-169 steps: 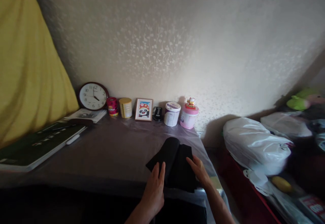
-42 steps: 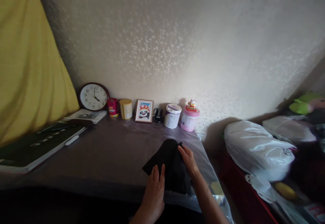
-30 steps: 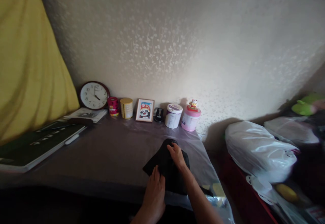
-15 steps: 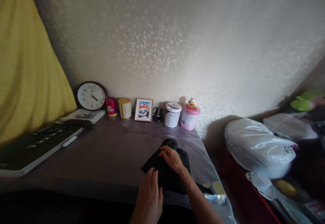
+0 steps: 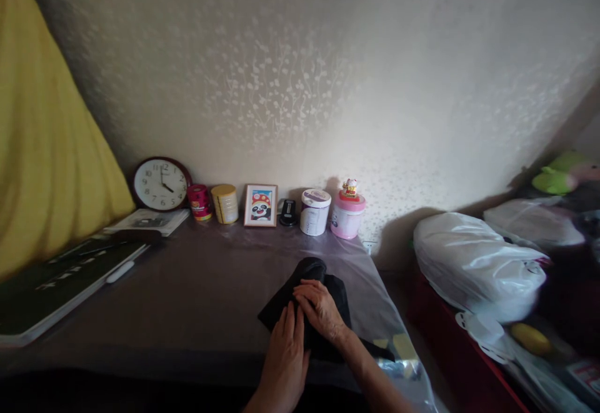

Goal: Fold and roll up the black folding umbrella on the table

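A folded black cloth item (image 5: 335, 291) with a pointed left corner and a dark strip trailing right lies near the front edge of the table; its exact kind is not clear. My left hand (image 5: 287, 344) rests on its lower left part, fingers stretched out and side by side. On its middle lies my right hand (image 5: 321, 310), fingers extended toward the left and slightly bent, just above the left fingertips. The two hands nearly touch. Neither one visibly grips the cloth, though part of it is hidden beneath them.
Against the wall stand a clock (image 5: 162, 184), a red can (image 5: 199, 203), a yellow-lidded can (image 5: 225, 204), a framed panda picture (image 5: 260, 205), a white tub (image 5: 315, 213) and a pink tub (image 5: 347, 218). Left lies a dark-green book (image 5: 70, 282); right, a white plastic bag (image 5: 473, 263).
My left hand has slid up and right, closer to the right hand. The right hand has come down flatter onto the black cloth. The view has shifted slightly.
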The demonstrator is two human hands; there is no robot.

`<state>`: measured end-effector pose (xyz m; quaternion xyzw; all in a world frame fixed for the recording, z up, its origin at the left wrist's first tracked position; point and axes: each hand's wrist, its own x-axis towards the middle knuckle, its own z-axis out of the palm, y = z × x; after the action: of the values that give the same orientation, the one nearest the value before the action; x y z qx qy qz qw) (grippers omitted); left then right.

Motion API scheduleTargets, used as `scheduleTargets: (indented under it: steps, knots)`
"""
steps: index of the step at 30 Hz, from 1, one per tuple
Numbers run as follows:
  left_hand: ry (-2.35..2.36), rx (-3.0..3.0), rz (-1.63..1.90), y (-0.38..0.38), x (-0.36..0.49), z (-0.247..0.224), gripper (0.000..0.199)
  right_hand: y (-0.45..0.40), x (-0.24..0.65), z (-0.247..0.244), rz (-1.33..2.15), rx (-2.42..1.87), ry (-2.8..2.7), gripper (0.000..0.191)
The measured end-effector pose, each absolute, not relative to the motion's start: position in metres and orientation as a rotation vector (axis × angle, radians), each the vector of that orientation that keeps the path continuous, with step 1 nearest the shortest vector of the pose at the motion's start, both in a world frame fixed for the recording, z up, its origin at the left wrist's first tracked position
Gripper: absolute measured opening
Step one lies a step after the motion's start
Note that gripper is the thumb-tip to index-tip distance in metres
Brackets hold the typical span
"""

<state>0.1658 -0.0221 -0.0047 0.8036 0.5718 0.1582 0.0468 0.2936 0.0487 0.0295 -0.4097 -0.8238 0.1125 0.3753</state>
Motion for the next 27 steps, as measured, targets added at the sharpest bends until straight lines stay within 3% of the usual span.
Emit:
scheduleTargets:
  steps: [10, 14, 20, 27]
  knots:
    - [1.690, 2.343, 0.167, -0.026, 0.162, 0.026, 0.085, 0.133, 0.318, 0.019, 0.141, -1.383, -2.052, 0.029]
    - [1.732, 2.344, 0.126, -0.026, 0.162, 0.023, 0.089, 0.115, 0.318, 0.035, 0.052, -1.461, -1.908, 0.030]
    - [1.752, 2.301, 0.126, -0.026, 0.164, 0.031, 0.095, 0.069, 0.314, 0.028, 0.139, -1.115, -2.118, 0.030]
    - [1.744, 2.278, 0.188, -0.026, 0.163, 0.030, 0.094, 0.095, 0.327, 0.020, -0.038, -1.480, -1.877, 0.033]
